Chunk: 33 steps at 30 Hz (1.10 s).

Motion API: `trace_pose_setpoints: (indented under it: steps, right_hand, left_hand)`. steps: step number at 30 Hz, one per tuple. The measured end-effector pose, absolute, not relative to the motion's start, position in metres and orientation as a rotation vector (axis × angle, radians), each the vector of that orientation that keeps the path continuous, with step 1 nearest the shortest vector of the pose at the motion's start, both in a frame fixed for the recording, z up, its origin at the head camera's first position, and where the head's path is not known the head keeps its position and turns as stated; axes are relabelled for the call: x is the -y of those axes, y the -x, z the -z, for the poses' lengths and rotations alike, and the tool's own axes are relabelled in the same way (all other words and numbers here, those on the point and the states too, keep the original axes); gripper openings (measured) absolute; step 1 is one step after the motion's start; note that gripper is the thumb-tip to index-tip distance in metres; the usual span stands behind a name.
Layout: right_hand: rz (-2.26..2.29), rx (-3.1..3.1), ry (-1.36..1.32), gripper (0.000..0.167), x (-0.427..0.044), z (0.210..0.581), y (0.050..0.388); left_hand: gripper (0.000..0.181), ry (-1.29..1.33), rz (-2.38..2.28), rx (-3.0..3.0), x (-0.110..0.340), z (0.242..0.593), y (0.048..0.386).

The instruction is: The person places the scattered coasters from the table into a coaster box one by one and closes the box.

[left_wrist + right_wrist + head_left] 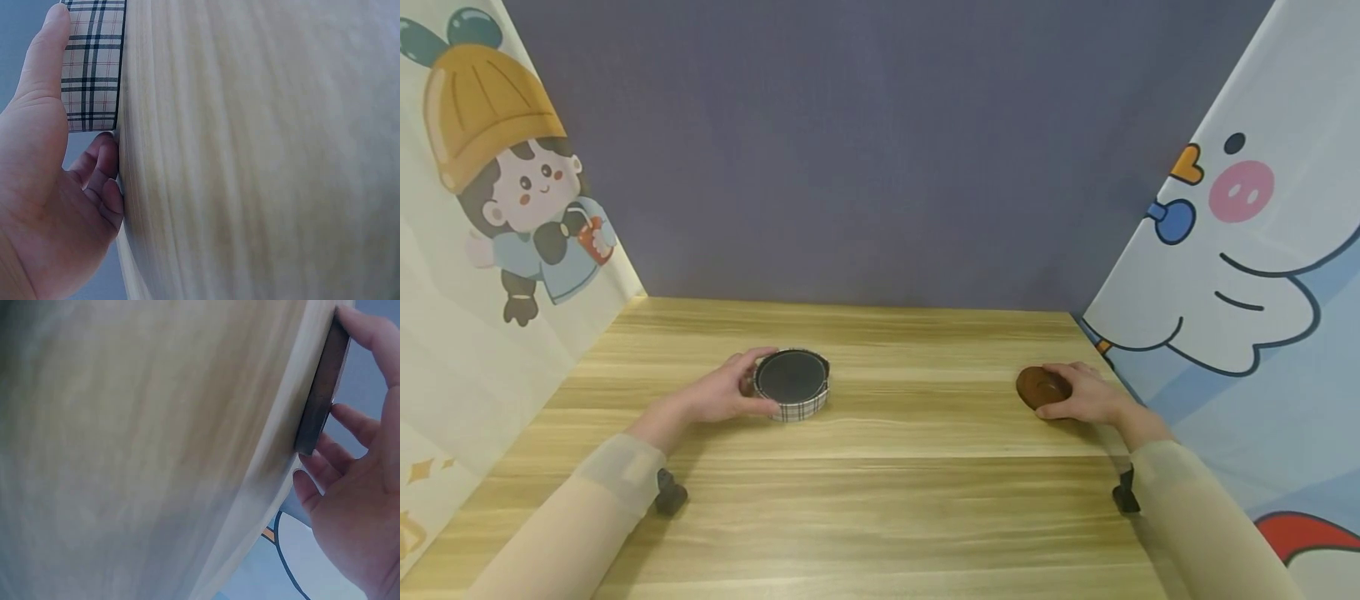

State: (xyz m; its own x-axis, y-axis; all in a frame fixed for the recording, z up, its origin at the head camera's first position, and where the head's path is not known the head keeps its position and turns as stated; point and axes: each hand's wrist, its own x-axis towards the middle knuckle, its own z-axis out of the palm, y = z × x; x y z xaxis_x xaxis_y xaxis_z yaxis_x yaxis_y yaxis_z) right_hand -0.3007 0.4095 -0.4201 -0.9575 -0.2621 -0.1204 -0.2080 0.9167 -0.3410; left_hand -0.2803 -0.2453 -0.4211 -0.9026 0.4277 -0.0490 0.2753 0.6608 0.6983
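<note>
At the left of the table, a low round case (796, 407) has a checked side and a flat black disc in its top. My left hand (726, 392) grips it from the left, thumb along the near side and fingers at the far side. In the left wrist view the thumb lies against the checked side (94, 69). On the right, my right hand (1086, 396) holds a flat brown disc (1037, 388) by its edge. The right wrist view shows that disc (322, 394) edge-on, low against the tabletop, between thumb and fingers.
Both things are on a wood-grain table (880, 500). A grey-blue panel (880, 150) rises behind it. Printed cloths hang along the sides, a cartoon child (527, 183) on the left and a white cartoon animal (1247, 250) on the right.
</note>
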Motion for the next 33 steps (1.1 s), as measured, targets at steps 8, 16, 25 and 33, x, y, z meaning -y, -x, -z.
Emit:
trace_pose_setpoints:
  steps: [8,16,25,33]
  right_hand:
    - [0.511,-2.947,0.402,0.107,-0.403,0.422,0.301]
    - [0.541,-2.979,0.497,0.104,-0.373,0.421,0.301]
    - [0.603,-2.923,0.623,0.101,-0.33,0.414,0.297]
    - [0.636,-2.868,0.73,0.101,-0.296,0.409,0.293]
  left_hand:
    - [0.108,-0.574,-1.071,-2.661,0.245,0.419,0.278]
    - [0.108,-0.563,-1.076,-2.653,0.245,0.419,0.279]
    - [0.109,-0.556,-1.071,-2.67,0.247,0.422,0.28]
    - [0.109,-0.549,-1.056,-2.676,0.247,0.422,0.279]
